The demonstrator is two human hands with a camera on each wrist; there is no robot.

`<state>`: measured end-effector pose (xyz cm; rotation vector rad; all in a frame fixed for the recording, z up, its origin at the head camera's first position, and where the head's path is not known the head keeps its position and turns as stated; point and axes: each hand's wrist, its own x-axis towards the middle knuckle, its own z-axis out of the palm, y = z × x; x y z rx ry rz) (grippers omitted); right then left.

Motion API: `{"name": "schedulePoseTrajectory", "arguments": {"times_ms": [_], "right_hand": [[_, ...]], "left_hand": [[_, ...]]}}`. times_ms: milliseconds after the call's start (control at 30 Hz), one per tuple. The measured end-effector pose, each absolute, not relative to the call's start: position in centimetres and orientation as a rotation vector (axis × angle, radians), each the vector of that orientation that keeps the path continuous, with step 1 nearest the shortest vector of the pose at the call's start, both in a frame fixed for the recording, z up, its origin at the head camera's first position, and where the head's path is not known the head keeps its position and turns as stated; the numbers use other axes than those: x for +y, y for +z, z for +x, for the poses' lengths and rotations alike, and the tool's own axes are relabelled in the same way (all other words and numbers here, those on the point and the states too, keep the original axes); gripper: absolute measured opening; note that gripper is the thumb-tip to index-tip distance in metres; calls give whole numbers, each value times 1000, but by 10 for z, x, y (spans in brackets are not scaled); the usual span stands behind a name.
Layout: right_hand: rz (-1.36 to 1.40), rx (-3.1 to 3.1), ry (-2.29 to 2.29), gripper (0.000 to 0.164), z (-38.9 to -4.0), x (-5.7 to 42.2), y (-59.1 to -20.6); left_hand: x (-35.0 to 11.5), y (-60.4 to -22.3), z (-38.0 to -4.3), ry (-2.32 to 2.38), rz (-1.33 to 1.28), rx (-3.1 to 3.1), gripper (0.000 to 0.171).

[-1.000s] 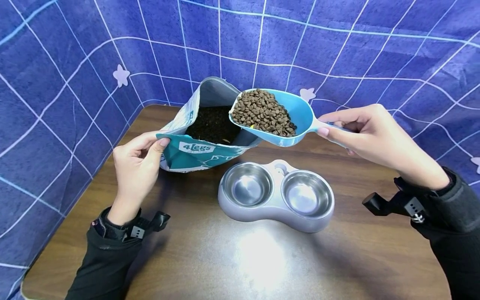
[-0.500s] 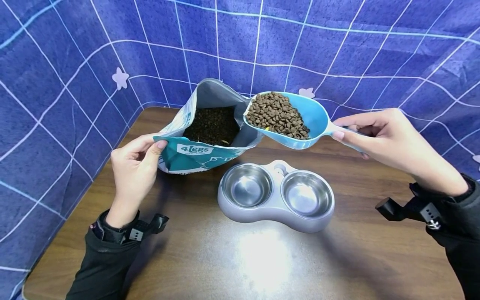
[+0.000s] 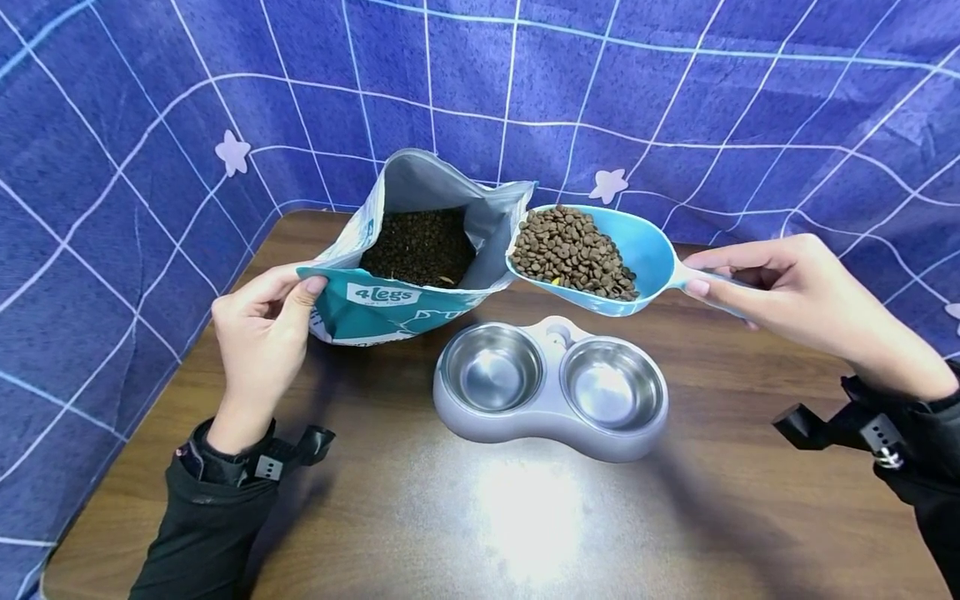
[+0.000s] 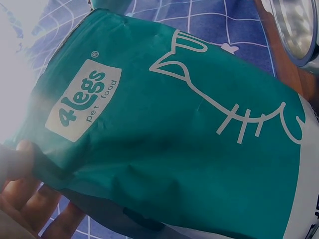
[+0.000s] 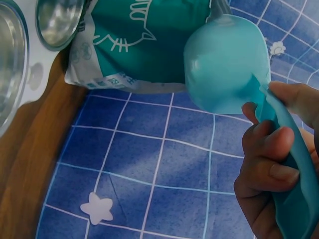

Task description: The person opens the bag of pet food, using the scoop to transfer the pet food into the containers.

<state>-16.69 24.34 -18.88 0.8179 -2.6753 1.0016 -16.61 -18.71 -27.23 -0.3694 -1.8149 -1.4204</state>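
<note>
My left hand [image 3: 262,342] pinches the near left corner of a teal and white pet food bag [image 3: 397,312], whose mouth gapes with dark kibble inside. In the left wrist view the bag [image 4: 164,134] shows its label and a line drawing. My right hand [image 3: 795,292] grips the handle of a light blue scoop [image 3: 648,250] heaped with brown kibble [image 3: 573,250]. The scoop's front lip is at the bag's right edge; whether they touch I cannot tell. In the right wrist view the fingers [image 5: 274,144] curl round the handle, and the scoop's underside [image 5: 224,64] faces the camera.
A grey double pet bowl [image 3: 551,417] with two steel dishes stands on the wooden table [image 3: 390,500], below and in front of the bag and scoop. Behind the table hangs a blue gridded cloth [image 3: 675,100] with pale stars.
The right hand has drawn the full scoop to the right and a little toward me, from over the bag's mouth to beside its right edge. The left hand keeps its pinch on the bag.
</note>
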Motion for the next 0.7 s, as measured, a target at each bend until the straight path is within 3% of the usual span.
{"name": "schedulePoseTrajectory", "arguments": {"times_ms": [700], "right_hand": [[752,-2680,1111,22,-164,264,-206]], "left_hand": [[-187,-272,-166,-1444,-361,-1803,11]]}}
